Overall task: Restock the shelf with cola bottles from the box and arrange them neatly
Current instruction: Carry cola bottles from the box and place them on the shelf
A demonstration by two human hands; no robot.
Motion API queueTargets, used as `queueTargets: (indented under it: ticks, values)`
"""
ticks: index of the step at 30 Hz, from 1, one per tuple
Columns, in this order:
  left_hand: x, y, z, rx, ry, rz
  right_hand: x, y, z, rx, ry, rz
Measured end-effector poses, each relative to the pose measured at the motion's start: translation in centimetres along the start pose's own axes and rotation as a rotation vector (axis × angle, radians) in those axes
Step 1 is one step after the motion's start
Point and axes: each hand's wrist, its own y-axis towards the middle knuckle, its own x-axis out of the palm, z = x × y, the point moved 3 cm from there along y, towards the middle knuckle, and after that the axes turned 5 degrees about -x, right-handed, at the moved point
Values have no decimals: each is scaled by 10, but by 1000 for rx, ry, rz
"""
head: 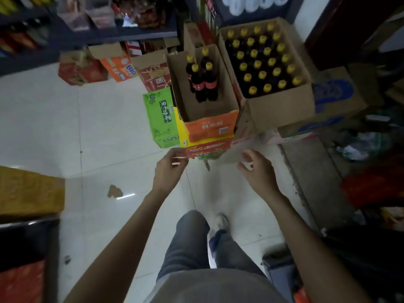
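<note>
An open cardboard box (203, 110) with an orange front stands on stacked cartons ahead of me. Several cola bottles (203, 79) with yellow caps and red labels stand at its far end. To its right a larger box (282, 103) is packed full of yellow-capped cola bottles (262, 62). My left hand (169, 167) reaches toward the lower left corner of the orange-fronted box, fingers loosely curled, holding nothing. My right hand (254, 167) hovers just below the boxes with fingers apart and empty. A dark shelf (109, 36) with packaged goods runs along the upper left.
A green tea carton (161, 117) leans left of the box stack. More cartons (118, 66) line the floor under the shelf. A blue-printed box (336, 99) and clutter fill the right side. White tiled floor (87, 127) spreads left; my legs stand below.
</note>
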Motion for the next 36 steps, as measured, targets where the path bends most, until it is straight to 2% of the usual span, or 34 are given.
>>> queueTargets:
  ticks: [5,8,13,16,19,23,28,33,36]
  values:
    - [-9,134,37,55,-51,41,13,130,-20,-34,29,26]
    - [-2,222,47,59,-40,7,32,202,-20,-32,32,42]
    - [27,352,43,-18,53,-110,70,307,-10,49,63,63]
    - [48,406,33,-17,170,-76,92,359,0,100,54,82]
    - [75,444,18,7,244,5,117,403,24,124,42,128]
    - [108,469,6,14,210,4,148,438,55,188,78,208]
    - [140,493,-9,28,86,26,181,474,89,131,91,142]
    - [148,502,-10,4,59,93,187,491,96,174,179,171]
    - [138,494,-3,76,97,97,176,473,82,161,234,240]
